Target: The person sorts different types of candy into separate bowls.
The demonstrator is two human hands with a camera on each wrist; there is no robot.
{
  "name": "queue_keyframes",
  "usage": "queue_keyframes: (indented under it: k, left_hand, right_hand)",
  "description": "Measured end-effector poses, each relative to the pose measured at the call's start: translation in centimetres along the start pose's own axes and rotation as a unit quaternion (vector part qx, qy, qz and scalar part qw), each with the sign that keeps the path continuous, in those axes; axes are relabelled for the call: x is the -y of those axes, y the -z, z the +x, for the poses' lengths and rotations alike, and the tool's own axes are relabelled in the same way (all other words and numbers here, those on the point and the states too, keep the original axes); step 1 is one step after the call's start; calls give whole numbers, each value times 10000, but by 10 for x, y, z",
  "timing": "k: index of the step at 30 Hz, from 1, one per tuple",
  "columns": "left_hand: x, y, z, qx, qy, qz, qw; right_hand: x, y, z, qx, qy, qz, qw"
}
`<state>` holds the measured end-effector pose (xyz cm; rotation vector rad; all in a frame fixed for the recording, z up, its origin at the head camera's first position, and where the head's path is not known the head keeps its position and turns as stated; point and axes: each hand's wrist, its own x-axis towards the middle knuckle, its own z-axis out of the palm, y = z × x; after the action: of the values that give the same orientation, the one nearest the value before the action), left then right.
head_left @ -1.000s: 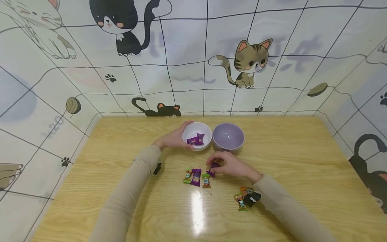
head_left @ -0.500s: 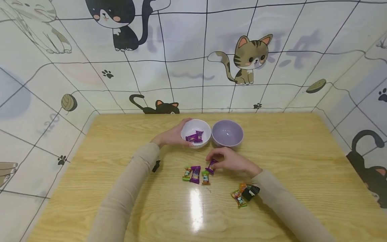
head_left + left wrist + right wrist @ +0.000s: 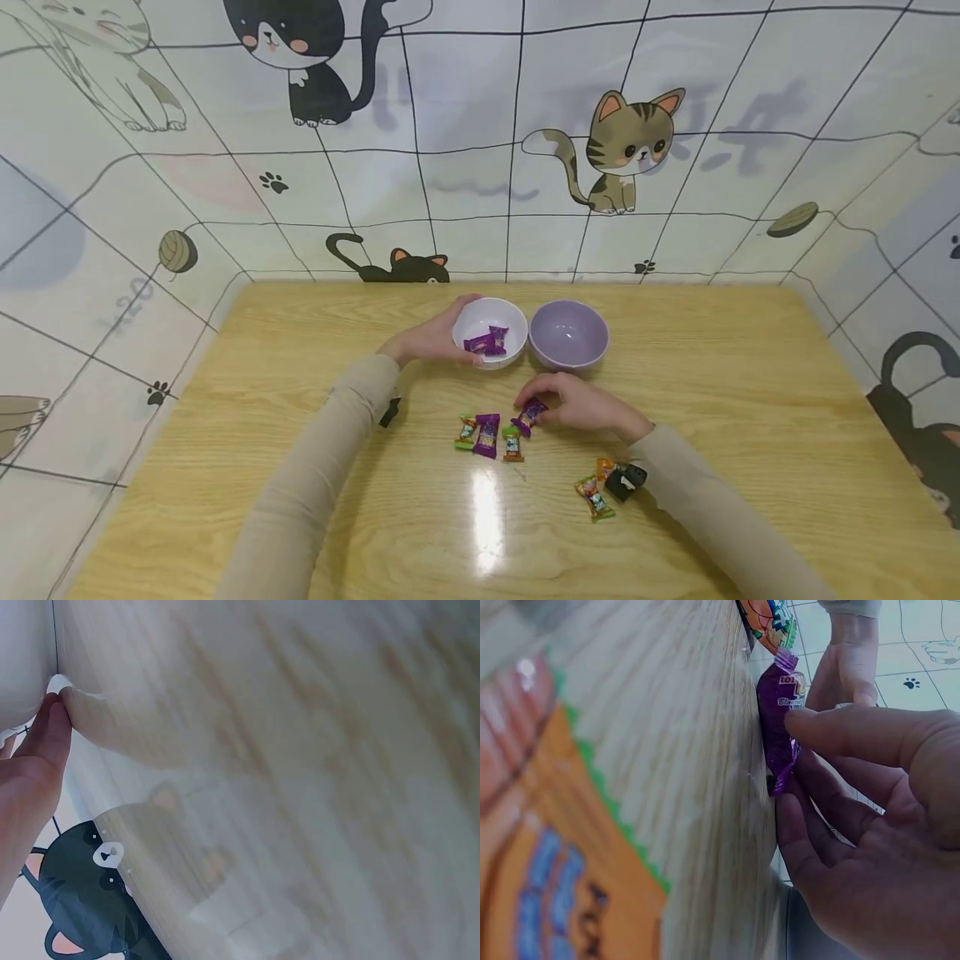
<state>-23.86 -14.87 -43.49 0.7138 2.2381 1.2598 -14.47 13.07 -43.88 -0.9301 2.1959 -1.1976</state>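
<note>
On the near side of the lilac bowl [image 3: 568, 333], a purple candy [image 3: 528, 416] is pinched by the right grip [image 3: 579, 403], scarcely displaced over the last second; lifting is judged not yet begun. Left of the lilac bowl, a white bowl [image 3: 480, 316] is clasped by the left grip [image 3: 435, 337].

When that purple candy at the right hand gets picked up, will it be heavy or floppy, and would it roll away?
The purple candy is probably light, being small beside the right hand. Its flared wrapper ends look thin, so they may bend easily. Those ends should also stop it rolling far.
</note>
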Motion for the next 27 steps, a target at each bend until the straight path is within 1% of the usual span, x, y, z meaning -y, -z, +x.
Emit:
queue_keyframes:
  k: [6, 10, 19, 27]
  left_hand:
    - [-2, 0, 1, 23, 44, 5, 10000]
    - [-2, 0, 0, 28, 54, -4, 10000]
    - [-4, -1, -2, 55, 18, -53, 10000]
    - [-3, -1, -1, 130, -7, -200, 9997]
  right_hand:
    - [1, -1, -1, -15, 140, -243, 9996]
    - [1, -2, 0, -83, 161, -379, 9991]
    - [2, -3, 0, -227, 118, -496, 9984]
    - [8, 0, -2, -160, 278, -584, 9978]
